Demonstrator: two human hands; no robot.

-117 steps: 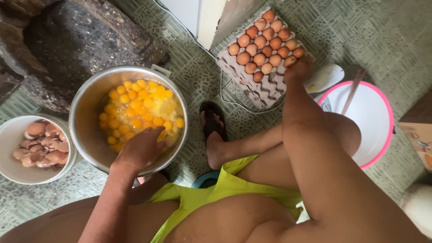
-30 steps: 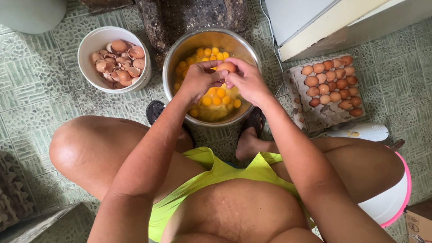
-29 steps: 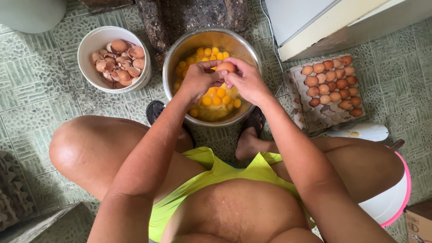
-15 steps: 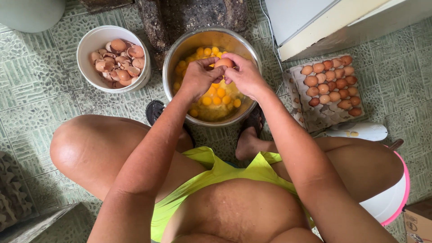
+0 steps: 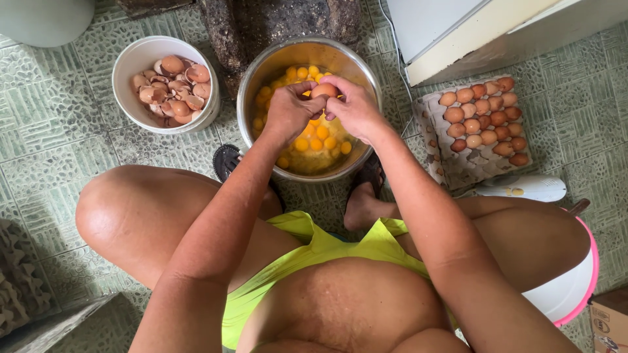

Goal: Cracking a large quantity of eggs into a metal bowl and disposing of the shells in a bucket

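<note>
Both hands meet over a metal bowl [image 5: 261, 78] that holds several raw egg yolks [image 5: 314, 140]. A brown egg [image 5: 323, 91] sits between my left hand [image 5: 288, 110] and my right hand [image 5: 353, 108], gripped by the fingertips of both, above the yolks. To the right, a grey carton tray [image 5: 451, 167] carries several whole brown eggs [image 5: 484, 121]. At the upper left stands a white bowl [image 5: 131, 65] full of broken eggshells [image 5: 171, 88].
A dark rough stone [image 5: 281, 23] lies behind the metal bowl. A white appliance [image 5: 471, 26] stands at top right. A white bucket with a pink rim [image 5: 575, 281] sits by my right knee. Sandals [image 5: 227, 160] rest on the green patterned floor. A stack of empty trays [image 5: 19, 294] is at left.
3.9 s ago my right hand reached to the egg tray while my left held the bowl's rim. Since then both hands hold an egg over the bowl, shifting only slightly.
</note>
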